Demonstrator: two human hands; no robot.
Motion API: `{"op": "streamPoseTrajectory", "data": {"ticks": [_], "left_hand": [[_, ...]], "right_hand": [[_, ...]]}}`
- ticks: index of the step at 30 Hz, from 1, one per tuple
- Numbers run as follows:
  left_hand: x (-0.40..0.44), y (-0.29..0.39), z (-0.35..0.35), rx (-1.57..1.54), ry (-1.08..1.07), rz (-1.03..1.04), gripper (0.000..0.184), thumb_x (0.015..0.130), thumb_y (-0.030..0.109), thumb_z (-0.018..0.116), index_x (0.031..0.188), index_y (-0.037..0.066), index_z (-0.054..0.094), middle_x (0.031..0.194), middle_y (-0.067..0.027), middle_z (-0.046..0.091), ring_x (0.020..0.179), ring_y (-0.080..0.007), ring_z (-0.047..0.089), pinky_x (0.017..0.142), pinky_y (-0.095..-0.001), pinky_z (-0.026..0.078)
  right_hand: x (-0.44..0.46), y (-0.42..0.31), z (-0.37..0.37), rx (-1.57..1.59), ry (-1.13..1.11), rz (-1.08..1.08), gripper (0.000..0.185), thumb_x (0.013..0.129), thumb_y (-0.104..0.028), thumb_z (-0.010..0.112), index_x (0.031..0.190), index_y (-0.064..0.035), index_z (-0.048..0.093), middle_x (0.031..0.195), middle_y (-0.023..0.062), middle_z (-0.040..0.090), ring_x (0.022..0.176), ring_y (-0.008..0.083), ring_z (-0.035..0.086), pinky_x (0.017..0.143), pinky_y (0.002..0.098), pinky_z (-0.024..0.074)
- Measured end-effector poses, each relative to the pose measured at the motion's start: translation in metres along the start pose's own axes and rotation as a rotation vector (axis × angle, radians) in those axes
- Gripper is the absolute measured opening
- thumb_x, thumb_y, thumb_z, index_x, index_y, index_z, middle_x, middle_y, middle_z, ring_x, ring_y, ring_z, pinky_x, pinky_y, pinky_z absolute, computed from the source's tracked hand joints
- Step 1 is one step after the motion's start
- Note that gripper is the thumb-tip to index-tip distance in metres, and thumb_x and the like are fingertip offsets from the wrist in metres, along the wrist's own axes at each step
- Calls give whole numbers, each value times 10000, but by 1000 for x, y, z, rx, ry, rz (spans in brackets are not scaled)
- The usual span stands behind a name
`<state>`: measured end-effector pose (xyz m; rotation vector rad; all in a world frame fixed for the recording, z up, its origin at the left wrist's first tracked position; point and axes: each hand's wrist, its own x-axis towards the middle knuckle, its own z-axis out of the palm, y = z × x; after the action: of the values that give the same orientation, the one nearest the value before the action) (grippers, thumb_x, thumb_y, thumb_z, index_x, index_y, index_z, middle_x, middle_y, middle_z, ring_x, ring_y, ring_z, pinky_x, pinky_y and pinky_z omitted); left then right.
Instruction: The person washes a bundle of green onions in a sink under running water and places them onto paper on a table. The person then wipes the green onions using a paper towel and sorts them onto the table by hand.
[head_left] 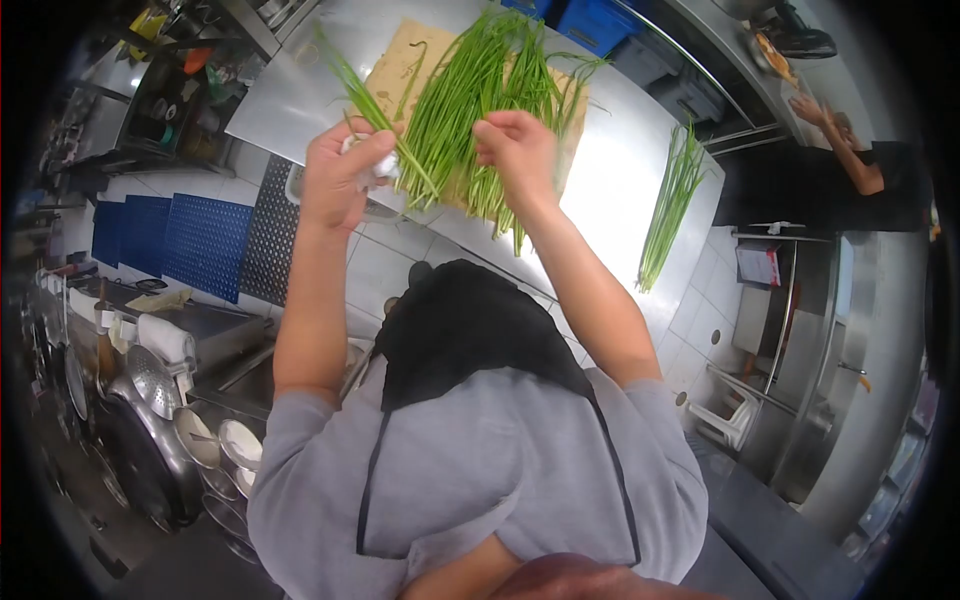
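A big heap of long green chives (450, 110) lies across a wooden cutting board (395, 65) on the steel table, its pale ends toward me. My left hand (340, 175), left of the heap, is closed round a few chives (365, 97) and a crumpled white wad (372, 163), perhaps cloth or paper. Over the right part of the heap, my right hand (520, 150) has its fingers curled into a pinch. Whatever those fingertips hold, if anything, is too small to make out. A separate bunch of chives (672, 205) rests on the table at the right.
The steel table (612, 170) has its near edge just in front of me. Blue crates (597, 25) stand beyond it. At the far right, another person's hand (808, 108) is near a pan. Pots and a strainer (153, 380) are at the lower left.
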<state>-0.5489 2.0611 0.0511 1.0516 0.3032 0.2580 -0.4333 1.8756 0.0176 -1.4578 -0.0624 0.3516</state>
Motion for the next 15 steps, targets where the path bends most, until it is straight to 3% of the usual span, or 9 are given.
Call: {"op": "streamPoseTrajectory", "data": {"ticks": [1, 4, 7, 8, 11, 15], "left_hand": [[1, 6, -4, 4, -46, 26, 131, 833, 96, 744, 892, 43, 640, 1000, -105, 712, 743, -132, 663, 562, -256, 513], [2, 12, 1, 40, -32, -16, 94, 843, 90, 733, 882, 71, 649, 976, -83, 723, 690, -97, 636, 551, -225, 470], [5, 7, -13, 93, -38, -55, 94, 840, 90, 735, 880, 29, 675, 940, -86, 712, 684, -95, 625, 536, -235, 480], [5, 3, -14, 99, -40, -75, 101, 839, 88, 736, 879, 11, 685, 922, -88, 706, 682, -97, 622, 529, -241, 486], [8, -11, -8, 100, -53, -86, 113, 837, 121, 749, 870, 42, 675, 848, -46, 692, 656, -87, 606, 544, -229, 459], [17, -35, 11, 96, -103, -146, 118, 837, 123, 750, 862, 39, 670, 817, -38, 671, 668, -85, 608, 563, -231, 462]], "right_hand": [[11, 3, 19, -43, 7, 2, 188, 835, -118, 699, 915, 46, 656, 727, 114, 666, 666, 143, 646, 592, 296, 529], [54, 29, 53, -706, -141, -308, 262, 856, -230, 663, 828, 27, 699, 682, 117, 666, 672, 154, 661, 627, 335, 533], [50, 7, 50, -656, -215, -299, 343, 864, -309, 624, 771, 8, 718, 655, 107, 661, 691, 162, 667, 661, 343, 528], [38, -3, 42, -408, -343, -134, 324, 885, -297, 632, 828, 12, 715, 691, 74, 680, 689, 145, 661, 645, 313, 520], [-11, -32, 20, -227, -504, -7, 250, 891, -228, 665, 917, 18, 702, 738, 56, 692, 661, 120, 643, 623, 275, 510], [-36, -22, -7, -210, -444, 25, 166, 875, -107, 693, 953, 36, 659, 774, 66, 692, 657, 99, 631, 606, 242, 499]]}}
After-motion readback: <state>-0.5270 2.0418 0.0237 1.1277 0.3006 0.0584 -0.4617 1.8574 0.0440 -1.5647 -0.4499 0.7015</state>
